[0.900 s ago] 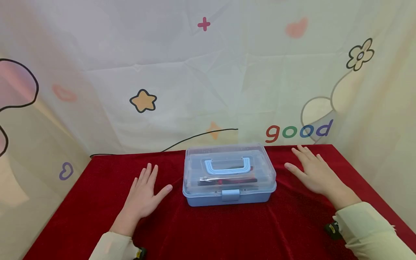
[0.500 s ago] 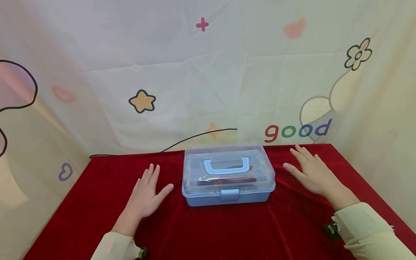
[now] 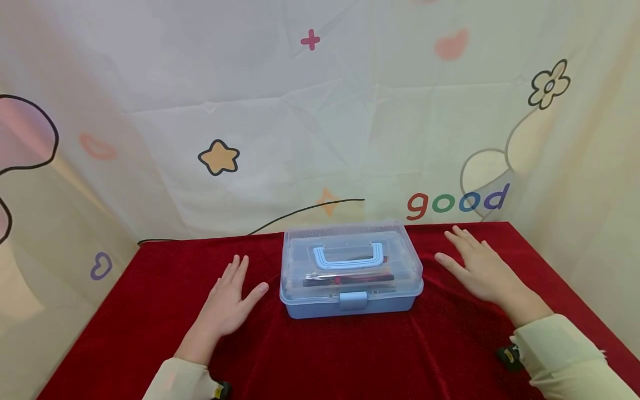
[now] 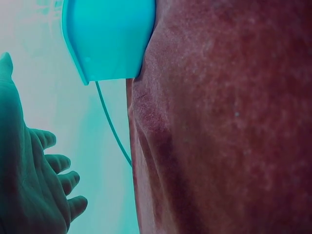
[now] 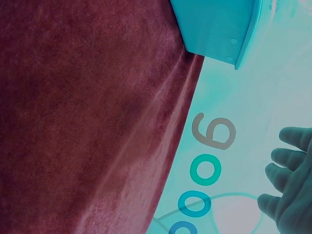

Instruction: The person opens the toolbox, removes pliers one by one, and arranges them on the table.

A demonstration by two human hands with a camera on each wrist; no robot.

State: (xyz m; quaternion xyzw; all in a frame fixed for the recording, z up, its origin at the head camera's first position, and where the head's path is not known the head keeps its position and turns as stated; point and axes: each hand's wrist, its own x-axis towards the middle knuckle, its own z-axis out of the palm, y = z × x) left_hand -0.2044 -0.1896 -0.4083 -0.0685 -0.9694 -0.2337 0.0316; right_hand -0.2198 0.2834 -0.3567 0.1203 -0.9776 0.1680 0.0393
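A light-blue plastic storage box (image 3: 352, 305) with a see-through lid stands in the middle of the table, its lid down and its front latch (image 3: 353, 300) fastened. A blue carry handle (image 3: 349, 262) lies on the lid. Through the plastic show slim dark and red items, perhaps pens; their kind is unclear. My left hand (image 3: 225, 305) is held to the left of the box, fingers straight and thumb spread, touching nothing. To the right of the box, my right hand (image 3: 484, 272) is likewise spread, apart from it. Both wrist views show the box's side and empty fingers.
Red velvety cloth (image 3: 320, 355) covers the table, with a few creases. Behind it hangs a pale curtain (image 3: 280, 139) printed with a star, hearts, a flower and the word "good". More curtain encloses the left and right sides.
My left hand has shifted very slightly to the right and turned a little onto its edge. The right hand and the box stay practically where they were; the whole view drifts slightly.
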